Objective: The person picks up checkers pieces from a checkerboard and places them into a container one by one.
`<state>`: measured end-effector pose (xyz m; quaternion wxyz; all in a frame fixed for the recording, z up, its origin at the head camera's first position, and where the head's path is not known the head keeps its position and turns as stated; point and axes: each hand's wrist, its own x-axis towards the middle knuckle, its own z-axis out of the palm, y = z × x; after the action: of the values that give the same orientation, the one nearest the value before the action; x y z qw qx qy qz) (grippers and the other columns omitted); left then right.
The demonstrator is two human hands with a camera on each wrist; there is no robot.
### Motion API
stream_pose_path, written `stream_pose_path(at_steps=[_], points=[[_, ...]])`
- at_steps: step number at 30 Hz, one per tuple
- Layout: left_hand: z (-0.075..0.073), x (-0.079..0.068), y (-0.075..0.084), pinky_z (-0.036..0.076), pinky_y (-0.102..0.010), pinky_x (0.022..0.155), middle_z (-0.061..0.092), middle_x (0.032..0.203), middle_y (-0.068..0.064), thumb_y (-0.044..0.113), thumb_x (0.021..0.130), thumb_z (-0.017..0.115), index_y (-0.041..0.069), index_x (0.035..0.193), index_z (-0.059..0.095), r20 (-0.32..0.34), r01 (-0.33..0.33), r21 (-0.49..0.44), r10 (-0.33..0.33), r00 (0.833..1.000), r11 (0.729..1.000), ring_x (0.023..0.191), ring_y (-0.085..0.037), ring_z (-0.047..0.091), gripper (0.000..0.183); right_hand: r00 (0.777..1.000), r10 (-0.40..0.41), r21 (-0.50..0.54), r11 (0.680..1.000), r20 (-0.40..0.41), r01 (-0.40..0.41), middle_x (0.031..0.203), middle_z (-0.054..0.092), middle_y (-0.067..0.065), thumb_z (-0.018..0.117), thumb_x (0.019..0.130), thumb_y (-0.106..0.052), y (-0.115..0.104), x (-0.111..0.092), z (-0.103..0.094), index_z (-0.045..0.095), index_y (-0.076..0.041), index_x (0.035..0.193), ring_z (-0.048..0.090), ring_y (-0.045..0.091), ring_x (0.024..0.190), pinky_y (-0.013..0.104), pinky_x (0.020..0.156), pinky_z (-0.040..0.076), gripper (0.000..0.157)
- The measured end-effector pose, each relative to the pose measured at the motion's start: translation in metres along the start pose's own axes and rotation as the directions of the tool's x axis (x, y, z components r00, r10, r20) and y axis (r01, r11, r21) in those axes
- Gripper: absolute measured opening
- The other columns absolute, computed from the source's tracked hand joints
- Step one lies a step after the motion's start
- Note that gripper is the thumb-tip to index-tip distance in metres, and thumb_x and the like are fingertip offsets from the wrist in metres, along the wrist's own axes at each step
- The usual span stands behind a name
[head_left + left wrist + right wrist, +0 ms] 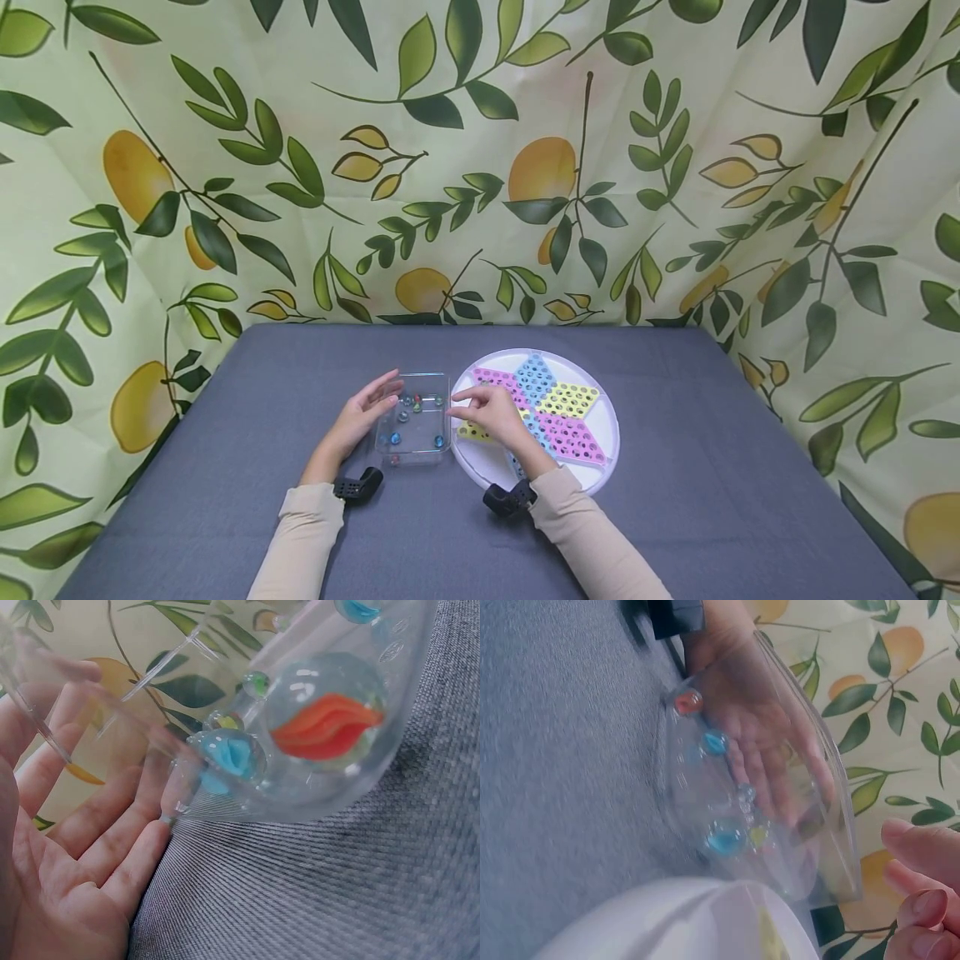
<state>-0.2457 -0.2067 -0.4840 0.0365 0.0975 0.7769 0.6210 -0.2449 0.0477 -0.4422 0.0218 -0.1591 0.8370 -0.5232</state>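
Note:
A clear plastic box point(423, 427) holding several glass marbles stands between the two hands. Blue swirls show in some marbles, and one large orange-swirled marble point(326, 727) lies near the box's corner in the left wrist view. My left hand point(366, 410) is at the box's left side, fingers spread and loosely straight, fingertips right at its wall. Over the left part of a round white Chinese checkers board point(611, 425) hovers my right hand point(491, 414), thumb and index finger reaching toward the box's right rim. Nothing shows between its fingertips point(900, 832); the other fingers are bent.
The board carries a star of pink, blue and yellow hole fields point(570, 437) and sits close beside the box on the right. Grey cloth point(720, 500) covers the table. A leaf-and-fruit patterned curtain point(480, 208) hangs behind and at both sides.

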Motion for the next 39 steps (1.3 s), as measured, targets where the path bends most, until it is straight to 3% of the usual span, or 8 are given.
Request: stream_pose_path(at_steps=[4,9,16,18,25,28,35,39], points=[[0.000,0.000,0.000,0.038,-0.004,0.094,0.046,0.147,-0.022,0.021,0.098,0.055,0.009,0.148,0.036,-0.001,0.004,-0.009,-0.004,1.000,1.000,0.121,0.005,0.053,0.056,1.000,0.009,-0.023,1.000,-0.029,-0.010,0.057,0.052,-0.004,0.078,0.077,-0.011,0.003,0.002,-0.005,0.075,0.000,0.097,0.038,0.003,0.051,0.014,0.047,0.028,0.023],[0.001,-0.001,0.001,0.038,-0.008,0.097,0.046,0.148,-0.021,0.022,0.098,0.055,0.010,0.149,0.036,-0.001,0.013,0.008,-0.013,1.000,1.000,0.138,-0.028,0.046,0.055,0.998,0.051,-0.019,0.998,-0.048,-0.051,0.056,0.052,-0.006,0.078,0.076,-0.012,0.006,0.004,-0.009,0.075,-0.002,0.098,0.037,0.003,0.049,0.014,0.046,0.028,0.024],[0.001,-0.002,0.002,0.033,-0.049,0.116,0.045,0.148,-0.021,0.022,0.099,0.054,0.009,0.149,0.035,0.000,0.021,0.015,-0.021,1.000,1.000,0.140,-0.037,0.041,0.055,0.996,0.064,-0.032,0.997,-0.056,-0.065,0.057,0.053,-0.005,0.078,0.077,-0.012,0.008,0.005,-0.013,0.074,-0.001,0.099,0.039,0.004,0.051,0.014,0.046,0.030,0.024],[0.001,-0.002,0.002,0.031,-0.052,0.116,0.045,0.148,-0.022,0.022,0.099,0.054,0.009,0.149,0.035,0.001,0.021,0.014,-0.021,1.000,1.000,0.140,-0.037,0.041,0.055,0.995,0.078,-0.028,0.996,-0.061,-0.080,0.058,0.054,-0.005,0.078,0.077,-0.012,0.008,0.006,-0.015,0.074,-0.001,0.099,0.040,0.004,0.052,0.014,0.047,0.031,0.025],[0.001,-0.003,0.003,0.039,-0.014,0.101,0.046,0.148,-0.021,0.022,0.098,0.054,0.011,0.149,0.036,-0.001,0.019,0.012,-0.019,1.000,1.000,0.140,-0.036,0.042,0.054,0.988,0.131,0.012,0.991,-0.086,-0.130,0.061,0.055,-0.006,0.078,0.076,-0.012,0.014,0.009,-0.020,0.074,-0.001,0.100,0.043,0.005,0.055,0.014,0.049,0.034,0.026],[0.001,-0.003,0.003,0.037,-0.008,0.097,0.046,0.148,-0.021,0.022,0.098,0.054,0.011,0.149,0.036,0.002,0.020,0.012,-0.020,1.000,1.000,0.140,-0.036,0.041,0.055,0.984,0.152,0.025,0.988,-0.098,-0.150,0.062,0.056,-0.005,0.078,0.077,-0.011,0.015,0.010,-0.021,0.074,-0.001,0.100,0.043,0.005,0.055,0.014,0.048,0.034,0.026],[0.001,-0.002,0.001,0.034,-0.045,0.115,0.046,0.148,-0.021,0.022,0.098,0.054,0.010,0.149,0.035,0.002,0.024,0.015,-0.024,1.000,1.000,0.140,-0.036,0.041,0.055,0.975,0.183,-0.001,0.983,-0.126,-0.185,0.062,0.058,-0.004,0.078,0.077,-0.011,0.016,0.013,-0.025,0.074,-0.003,0.098,0.044,0.004,0.055,0.013,0.049,0.035,0.024],[0.000,-0.001,0.001,0.031,-0.051,0.116,0.046,0.148,-0.021,0.022,0.099,0.054,0.010,0.149,0.035,0.001,0.023,0.008,-0.023,1.000,1.000,0.140,-0.037,0.041,0.055,0.975,0.179,-0.019,0.983,-0.133,-0.183,0.061,0.057,-0.005,0.078,0.077,-0.011,0.016,0.015,-0.027,0.075,-0.003,0.098,0.044,0.004,0.055,0.014,0.049,0.035,0.023]])
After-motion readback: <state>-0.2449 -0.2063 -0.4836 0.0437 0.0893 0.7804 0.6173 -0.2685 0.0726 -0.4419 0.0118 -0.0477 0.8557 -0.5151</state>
